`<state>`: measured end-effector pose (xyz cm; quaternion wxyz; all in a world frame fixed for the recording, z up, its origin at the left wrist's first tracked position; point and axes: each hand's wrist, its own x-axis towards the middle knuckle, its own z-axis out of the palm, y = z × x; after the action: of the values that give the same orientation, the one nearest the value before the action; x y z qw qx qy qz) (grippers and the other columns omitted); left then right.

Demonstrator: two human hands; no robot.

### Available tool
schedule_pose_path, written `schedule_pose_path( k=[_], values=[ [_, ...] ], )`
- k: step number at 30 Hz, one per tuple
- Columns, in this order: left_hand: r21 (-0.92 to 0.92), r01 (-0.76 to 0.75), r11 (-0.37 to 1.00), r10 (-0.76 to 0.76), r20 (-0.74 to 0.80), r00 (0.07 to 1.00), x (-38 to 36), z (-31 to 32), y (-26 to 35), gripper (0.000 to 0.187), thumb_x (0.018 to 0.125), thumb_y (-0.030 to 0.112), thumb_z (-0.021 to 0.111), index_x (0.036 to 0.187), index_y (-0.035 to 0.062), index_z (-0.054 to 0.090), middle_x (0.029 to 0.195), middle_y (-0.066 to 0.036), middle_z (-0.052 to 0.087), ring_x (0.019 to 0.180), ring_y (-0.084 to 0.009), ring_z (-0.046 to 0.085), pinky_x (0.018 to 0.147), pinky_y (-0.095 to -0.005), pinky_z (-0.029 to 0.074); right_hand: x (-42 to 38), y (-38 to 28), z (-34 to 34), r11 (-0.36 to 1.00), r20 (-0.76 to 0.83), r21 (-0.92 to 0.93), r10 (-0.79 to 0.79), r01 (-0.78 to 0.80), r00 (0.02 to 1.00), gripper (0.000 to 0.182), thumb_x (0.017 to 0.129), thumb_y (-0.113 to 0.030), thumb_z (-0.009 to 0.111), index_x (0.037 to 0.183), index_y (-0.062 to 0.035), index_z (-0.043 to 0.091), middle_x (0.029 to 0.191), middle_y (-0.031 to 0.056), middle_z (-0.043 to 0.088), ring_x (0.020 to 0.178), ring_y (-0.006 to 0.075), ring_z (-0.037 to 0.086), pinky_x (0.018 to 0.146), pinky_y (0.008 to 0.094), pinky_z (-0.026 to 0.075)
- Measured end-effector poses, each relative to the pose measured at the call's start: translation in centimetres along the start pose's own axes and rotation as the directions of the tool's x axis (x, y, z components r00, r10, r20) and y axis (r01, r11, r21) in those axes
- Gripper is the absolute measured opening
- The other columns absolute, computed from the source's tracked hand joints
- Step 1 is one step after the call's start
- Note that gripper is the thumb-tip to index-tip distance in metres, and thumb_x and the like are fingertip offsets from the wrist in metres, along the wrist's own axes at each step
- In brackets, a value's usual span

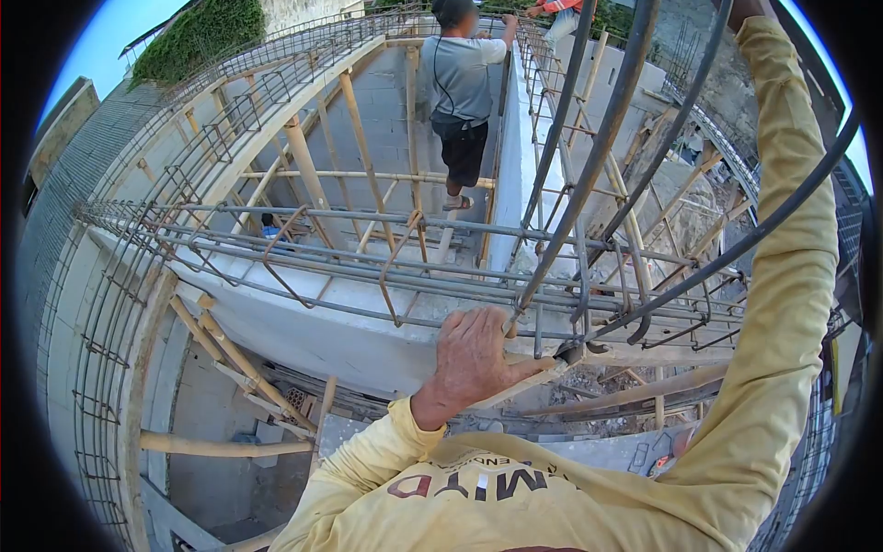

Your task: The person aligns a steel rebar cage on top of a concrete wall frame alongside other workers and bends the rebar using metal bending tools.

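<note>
My left hand (474,359) rests on the top edge of a pale block wall (313,322), fingers lying forward and thumb stretched to the right. Just past its fingertips, a steel reinforcing bar (589,166) rises at a slant from the wall top. High at the upper right, my right hand (752,9) is raised and closed around another upright reinforcing bar (676,129); the frame edge cuts off part of that hand. Beside my left hand lies a horizontal cage of tied reinforcing bars (405,276) along the wall top.
A person in a grey shirt (460,78) stands at another wall ahead, and an orange sleeve (558,5) shows beyond. Bamboo props (368,156) stand in the deep room below. A bent bar (782,221) curves across the right. Rubble (607,386) lies below.
</note>
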<state>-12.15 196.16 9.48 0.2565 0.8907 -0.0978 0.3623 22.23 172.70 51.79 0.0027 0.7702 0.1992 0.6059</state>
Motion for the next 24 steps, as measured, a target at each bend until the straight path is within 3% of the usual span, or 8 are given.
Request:
schedule_pose_path(
  k=[3,5,6,7,15,21,22,24],
  values=[
    [-0.012,-0.017,1.000,0.017,-0.066,0.998,0.1,0.1,0.0,0.060,0.059,0.059,0.083,0.077,0.0104,0.052,0.071,-0.002,0.048,0.061,-0.0231,0.049,0.065,-0.0362,0.036,-7.1,0.0,6.2,0.962,0.528,-0.139,0.271,-0.233,0.805,0.028,0.091,-0.015,0.051,0.112,-0.0017,0.065,0.116,0.0234,0.064,0.108,0.0385,0.062,0.087,0.0445,0.051],
    [-0.014,-0.001,1.000,0.000,-0.046,0.999,0.0,-0.1,0.1,0.060,0.059,0.060,0.083,0.077,0.0108,0.052,0.070,-0.002,0.048,0.061,-0.0230,0.049,0.064,-0.0362,0.036,-16.1,1.8,10.9,0.958,0.920,-0.285,0.270,0.013,0.284,0.031,0.080,-0.030,0.064,0.099,-0.0072,0.070,0.110,0.0164,0.068,0.101,0.0340,0.066,0.084,0.0456,0.052],
    [-0.010,0.001,1.000,-0.001,-0.042,0.999,0.2,-0.2,0.1,0.061,0.059,0.060,0.082,0.077,0.0110,0.052,0.069,-0.002,0.048,0.061,-0.0229,0.049,0.064,-0.0362,0.036,-20.4,0.8,12.9,0.858,0.995,0.010,-0.059,0.513,0.078,0.033,0.076,-0.031,0.068,0.100,-0.0087,0.071,0.109,0.0137,0.069,0.101,0.0311,0.065,0.082,0.0455,0.052],
    [-0.011,-0.003,1.000,0.002,-0.052,0.999,0.5,-0.1,-0.2,0.061,0.059,0.060,0.082,0.077,0.0111,0.051,0.069,-0.001,0.047,0.060,-0.0229,0.048,0.064,-0.0361,0.036,-22.8,-1.0,11.9,0.915,0.996,0.075,-0.049,0.397,-0.075,0.035,0.076,-0.035,0.068,0.101,-0.0096,0.070,0.104,0.0147,0.070,0.098,0.0314,0.066,0.080,0.0469,0.052],
    [-0.003,-0.010,1.000,0.010,-0.034,0.999,0.1,0.0,0.0,0.061,0.058,0.061,0.082,0.076,0.0112,0.051,0.069,-0.001,0.047,0.060,-0.0222,0.048,0.064,-0.0353,0.036,-21.6,-4.6,6.4,0.976,0.988,-0.035,0.001,0.217,0.152,0.028,0.086,-0.025,0.055,0.102,-0.0054,0.067,0.103,0.0201,0.068,0.096,0.0381,0.065,0.081,0.0442,0.054],
    [0.012,0.001,1.000,-0.001,-0.002,1.000,0.1,0.0,0.0,0.062,0.057,0.060,0.083,0.078,0.0100,0.053,0.069,-0.001,0.048,0.061,-0.0213,0.049,0.065,-0.0349,0.036,-14.1,-6.6,1.6,0.974,0.865,-0.125,0.012,0.191,0.502,0.033,0.079,-0.005,0.057,0.110,-0.0083,0.067,0.117,0.0167,0.064,0.107,0.0347,0.063,0.089,0.0437,0.052],
    [0.007,0.002,1.000,-0.002,0.000,1.000,0.1,0.0,0.0,0.062,0.057,0.060,0.084,0.078,0.0097,0.053,0.069,-0.001,0.048,0.061,-0.0212,0.050,0.065,-0.0350,0.036,-13.7,-6.7,0.3,0.974,0.649,-0.018,-0.159,0.224,0.744,0.026,0.086,-0.011,0.052,0.110,-0.0088,0.063,0.108,0.0196,0.064,0.099,0.0401,0.063,0.084,0.0481,0.050],
    [-0.005,0.005,1.000,-0.005,0.007,1.000,0.2,0.0,0.1,0.063,0.056,0.059,0.084,0.079,0.0092,0.054,0.069,-0.001,0.048,0.062,-0.0209,0.050,0.066,-0.0350,0.036,-9.9,-7.1,-1.3,0.976,0.448,0.006,-0.198,0.218,0.872,0.023,0.092,-0.018,0.051,0.110,-0.0085,0.062,0.108,0.0202,0.063,0.097,0.0394,0.063,0.082,0.0474,0.050]
  ],
)
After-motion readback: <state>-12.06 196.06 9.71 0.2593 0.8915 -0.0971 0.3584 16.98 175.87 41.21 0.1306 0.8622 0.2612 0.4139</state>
